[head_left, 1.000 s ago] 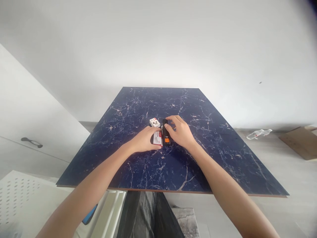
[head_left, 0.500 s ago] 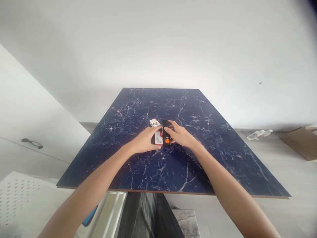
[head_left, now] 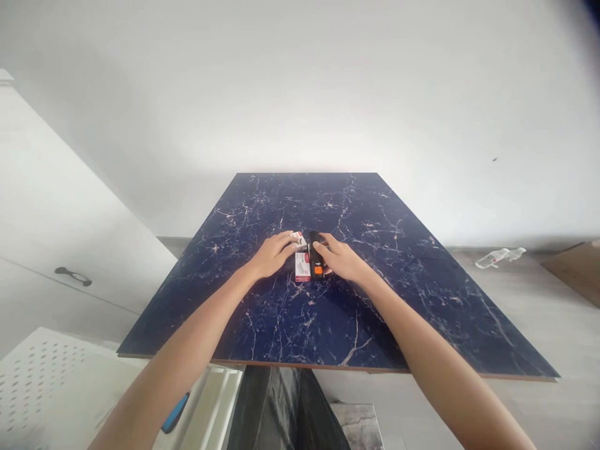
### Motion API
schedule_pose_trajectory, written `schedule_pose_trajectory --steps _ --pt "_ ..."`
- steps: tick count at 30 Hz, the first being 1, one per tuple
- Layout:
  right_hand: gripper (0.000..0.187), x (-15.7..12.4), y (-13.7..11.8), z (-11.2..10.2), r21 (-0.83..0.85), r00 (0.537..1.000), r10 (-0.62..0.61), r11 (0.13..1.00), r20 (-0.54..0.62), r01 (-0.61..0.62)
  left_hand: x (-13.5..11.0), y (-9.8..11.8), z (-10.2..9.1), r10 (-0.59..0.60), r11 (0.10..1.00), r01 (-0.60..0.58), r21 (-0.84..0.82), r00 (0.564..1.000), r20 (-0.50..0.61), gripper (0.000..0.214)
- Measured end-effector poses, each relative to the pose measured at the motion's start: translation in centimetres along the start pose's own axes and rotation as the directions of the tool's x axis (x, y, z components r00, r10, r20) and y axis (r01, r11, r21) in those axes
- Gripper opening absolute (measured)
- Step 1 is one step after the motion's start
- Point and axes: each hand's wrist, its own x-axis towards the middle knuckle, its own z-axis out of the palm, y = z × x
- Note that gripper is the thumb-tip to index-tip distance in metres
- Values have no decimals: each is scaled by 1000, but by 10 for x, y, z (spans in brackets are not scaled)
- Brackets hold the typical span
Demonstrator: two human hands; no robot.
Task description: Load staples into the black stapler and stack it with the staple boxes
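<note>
A black stapler [head_left: 316, 255] with an orange end lies near the middle of a dark blue marbled table [head_left: 398, 294]. My right hand [head_left: 342, 257] is closed around the stapler from the right. A small red-and-white box [head_left: 302, 267] lies flat just left of the stapler. A second small white-and-red box [head_left: 299, 239] sits behind it. My left hand [head_left: 272, 253] reaches over to this second box, fingertips curled on it.
A white cabinet [head_left: 60, 237] with a dark handle [head_left: 72, 275] stands to the left. A white perforated surface [head_left: 42, 375] is at lower left. On the floor to the right lie a clear plastic bottle [head_left: 499, 256] and a brown cardboard piece [head_left: 576, 272].
My left hand has moved off the flat red-and-white box and up to the box behind it. My right hand has drawn closer around the stapler. The view shifted slightly.
</note>
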Motion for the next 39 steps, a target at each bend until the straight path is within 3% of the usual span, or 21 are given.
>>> schedule_pose_trajectory --steps 3,6,8,13,16,19,22,25,29,32,35,37,39 --pt "58 -2 -4 -2 8 1000 4 1000 15 -4 -5 5 -10 47 999 -44 -25 989 140 59" --pt "59 -5 -7 -4 6 999 10 1000 43 -11 -11 8 -16 57 998 -54 -16 972 228 98" --pt "60 -7 -9 -6 -38 999 7 999 48 -5 -13 9 -15 45 999 -47 1 973 225 114" --pt "59 -9 -11 -7 -253 995 -100 963 -13 94 -14 8 -3 46 999 -45 -13 989 142 120" --pt "61 -11 -17 -7 -334 994 -107 938 -37 88 -10 6 1 41 999 -40 -11 990 138 121" --pt "60 -14 -20 -12 -416 993 -70 909 -94 25 6 9 9 59 998 -61 8 989 139 121" --pt "54 -20 -9 -31 -486 975 -69 873 -209 -42 42 27 28 86 995 -92 33 985 150 128" --pt "53 -33 24 -70 -468 928 -29 870 -371 -159 93 63 63 149 987 -157 33 973 175 132" --pt "55 -56 75 -131 -371 794 65 859 -604 -353 166 122 122 237 970 -244 14 952 192 133" --pt "54 -66 98 -159 -315 702 107 839 -705 -444 203 154 157 248 965 -261 29 941 229 135" --pt "53 -64 109 -168 -283 665 116 841 -738 -461 210 165 169 213 970 -238 56 936 281 136" --pt "56 -61 111 -169 -280 643 73 859 -762 -429 197 157 162 187 974 -215 69 938 292 128" --pt "57 -59 111 -168 -307 580 -39 877 -813 -371 172 137 143 169 979 -192 72 953 251 108"
